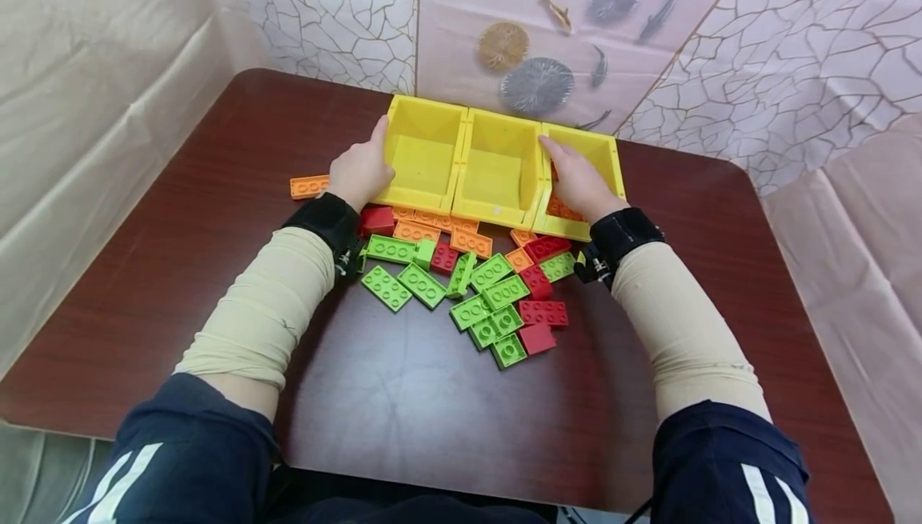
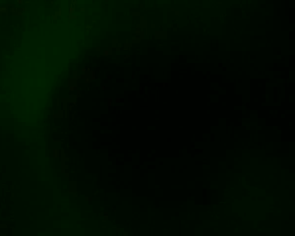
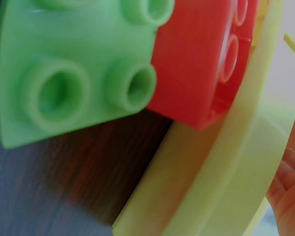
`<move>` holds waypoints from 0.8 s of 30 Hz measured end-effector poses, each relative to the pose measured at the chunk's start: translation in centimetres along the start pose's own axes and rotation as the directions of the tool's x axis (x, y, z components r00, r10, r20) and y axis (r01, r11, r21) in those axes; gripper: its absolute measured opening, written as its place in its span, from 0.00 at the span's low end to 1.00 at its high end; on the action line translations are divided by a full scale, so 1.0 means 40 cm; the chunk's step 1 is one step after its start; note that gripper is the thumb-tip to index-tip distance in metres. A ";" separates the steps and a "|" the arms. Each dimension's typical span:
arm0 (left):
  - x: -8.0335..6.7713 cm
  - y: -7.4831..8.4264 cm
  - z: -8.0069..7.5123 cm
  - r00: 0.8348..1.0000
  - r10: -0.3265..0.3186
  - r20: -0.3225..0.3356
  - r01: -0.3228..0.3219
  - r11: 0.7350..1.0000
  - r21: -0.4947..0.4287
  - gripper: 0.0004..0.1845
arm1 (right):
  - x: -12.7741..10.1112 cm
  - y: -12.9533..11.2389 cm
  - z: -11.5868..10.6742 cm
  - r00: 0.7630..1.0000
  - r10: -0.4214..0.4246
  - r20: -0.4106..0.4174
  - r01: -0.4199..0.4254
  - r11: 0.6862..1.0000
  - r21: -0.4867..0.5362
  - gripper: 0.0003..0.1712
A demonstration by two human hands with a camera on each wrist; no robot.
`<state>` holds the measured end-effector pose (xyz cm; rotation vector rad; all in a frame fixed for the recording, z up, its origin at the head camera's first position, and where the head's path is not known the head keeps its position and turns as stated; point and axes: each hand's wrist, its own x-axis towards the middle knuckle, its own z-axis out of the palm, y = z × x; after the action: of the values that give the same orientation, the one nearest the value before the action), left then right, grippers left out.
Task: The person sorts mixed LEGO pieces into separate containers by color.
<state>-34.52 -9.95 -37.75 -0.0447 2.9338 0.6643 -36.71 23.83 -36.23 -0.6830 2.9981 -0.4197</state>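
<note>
A yellow three-compartment box [image 1: 497,158] stands at the far side of the table. My left hand [image 1: 360,170] holds its left end, one finger reaching up along the side wall and the thumb at the front corner. Over the right compartment, my right hand [image 1: 579,180] grips the box, a fingertip on the divider; its other fingers are mostly hidden. In the right wrist view, curled fingers [image 3: 287,184] show beyond the yellow wall [image 3: 236,147]. Orange bricks [image 1: 562,208] lie in the right compartment; the other two compartments show bare floors.
Loose toy bricks lie before the box: green [image 1: 422,284], red [image 1: 543,314] and orange [image 1: 471,242]. One orange brick [image 1: 310,186] lies left of my left hand. Patterned cloth [image 1: 497,44] hangs behind the brown table [image 1: 403,412]. The left wrist view is almost black.
</note>
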 end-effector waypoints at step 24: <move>-0.015 0.008 -0.006 1.000 0.004 0.015 -0.004 1.000 -0.011 0.45 | -0.181 -0.040 0.018 0.931 -0.264 -0.253 0.255 0.964 -0.069 0.22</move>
<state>-33.99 -9.74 -37.32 -0.0354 2.9165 0.6786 -29.43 25.38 -36.67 -1.1195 3.1720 -0.5044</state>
